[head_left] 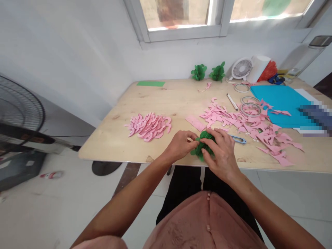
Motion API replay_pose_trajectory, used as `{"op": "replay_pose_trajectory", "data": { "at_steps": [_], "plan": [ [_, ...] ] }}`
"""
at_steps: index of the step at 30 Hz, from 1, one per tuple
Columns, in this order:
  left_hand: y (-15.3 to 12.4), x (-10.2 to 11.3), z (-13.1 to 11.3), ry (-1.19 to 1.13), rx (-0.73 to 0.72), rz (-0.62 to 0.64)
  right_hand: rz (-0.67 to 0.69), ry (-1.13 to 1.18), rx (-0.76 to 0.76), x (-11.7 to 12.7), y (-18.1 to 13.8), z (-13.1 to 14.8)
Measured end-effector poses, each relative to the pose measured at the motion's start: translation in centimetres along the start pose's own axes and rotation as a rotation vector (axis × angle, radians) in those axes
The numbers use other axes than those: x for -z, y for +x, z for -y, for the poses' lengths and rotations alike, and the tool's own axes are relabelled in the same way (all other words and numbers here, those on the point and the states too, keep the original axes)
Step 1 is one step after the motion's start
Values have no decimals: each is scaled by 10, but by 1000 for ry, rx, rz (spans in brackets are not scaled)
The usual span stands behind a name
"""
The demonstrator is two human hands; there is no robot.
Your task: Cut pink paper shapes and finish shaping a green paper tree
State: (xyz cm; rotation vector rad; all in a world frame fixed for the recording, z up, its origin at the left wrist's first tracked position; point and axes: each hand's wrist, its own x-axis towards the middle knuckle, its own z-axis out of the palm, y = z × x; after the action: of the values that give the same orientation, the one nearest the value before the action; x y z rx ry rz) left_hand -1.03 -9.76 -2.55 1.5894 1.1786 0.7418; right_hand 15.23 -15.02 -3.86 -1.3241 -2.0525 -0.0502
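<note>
Both hands work at the table's (116, 138) near edge, at about 6 o'clock on the tabletop.

Left hand (181, 145): fingertips pinched on the left side of the green cluster (203, 143).
Right hand (220, 152): fingers curled over its right side and top, grasping it. The palm hides part of it.

Green cluster: layered green paper, low over the wood; contact with the wood is unclear. Its long axis runs roughly 1 to 7 o'clock, with the lower end jutting past the table edge towards the person. Which end is the front cannot be told.

Taking the cluster as centre:
- pink pile (149, 126) of curved cut pieces at 10 o'clock, well apart
- pink strip (195, 122) at 11 o'clock, near
- blue snips (240, 139) at 3 o'clock, just beside the right hand
- pink scraps (249, 124) spread from 1 to 3 o'clock
- pen (232, 101) and wire rings (250, 109) at 1 o'clock, among the scraps
- blue sheet (282, 100) at 2 o'clock, farther out
- two green balls (199, 72) at 12 o'clock against the wall, a small fan (241, 68) to their right
- green sheet (150, 83) at 11 o'clock, on the far edge
</note>
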Motion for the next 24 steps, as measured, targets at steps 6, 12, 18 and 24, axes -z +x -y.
{"op": "replay_pose_trajectory", "data": {
  "at_steps": [6,12,18,24],
  "plan": [
    [0,0,1,-66,33,44,13,21,16,2,-2,-5],
    [1,0,2,-69,45,55,30,3,23,6,-2,-8],
    [0,-3,-2,-50,35,50,66,-104,41,9,3,-3],
    [1,-3,-2,-37,41,41,54,-146,60,8,6,1]
  ]
}}
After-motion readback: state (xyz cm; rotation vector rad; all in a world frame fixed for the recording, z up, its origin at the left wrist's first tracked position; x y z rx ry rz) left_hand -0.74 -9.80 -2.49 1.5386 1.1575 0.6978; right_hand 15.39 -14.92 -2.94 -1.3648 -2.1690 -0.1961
